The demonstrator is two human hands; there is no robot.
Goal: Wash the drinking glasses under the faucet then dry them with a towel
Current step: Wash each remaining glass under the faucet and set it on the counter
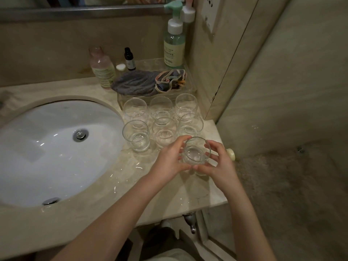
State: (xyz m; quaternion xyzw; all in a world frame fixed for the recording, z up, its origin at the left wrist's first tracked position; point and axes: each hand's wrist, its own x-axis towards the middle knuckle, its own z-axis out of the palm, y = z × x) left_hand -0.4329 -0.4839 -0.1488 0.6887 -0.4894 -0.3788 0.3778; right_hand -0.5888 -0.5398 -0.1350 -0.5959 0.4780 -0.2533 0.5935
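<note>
Seven glasses showed on the counter [169, 187] in the head view; six stood upright in two rows of three at about one o'clock from the sink [54, 147], the nearest of them [136, 135] just beside its rim; the seventh glass [195, 151] sat at five o'clock from the group, held between both hands; the left hand [169, 159] curled its fingers round the left wall, the right hand [220, 162] curled round the right wall, thumbs meeting at the near side; whether it touched the counter I could not tell; a grey towel [135, 82] lay in a clear tray [188, 89] at twelve o'clock from the rows, with a green pump bottle [174, 44] behind it; a pink bottle [102, 69] and a small dark bottle [129, 59] stood at eleven o'clock.
</note>
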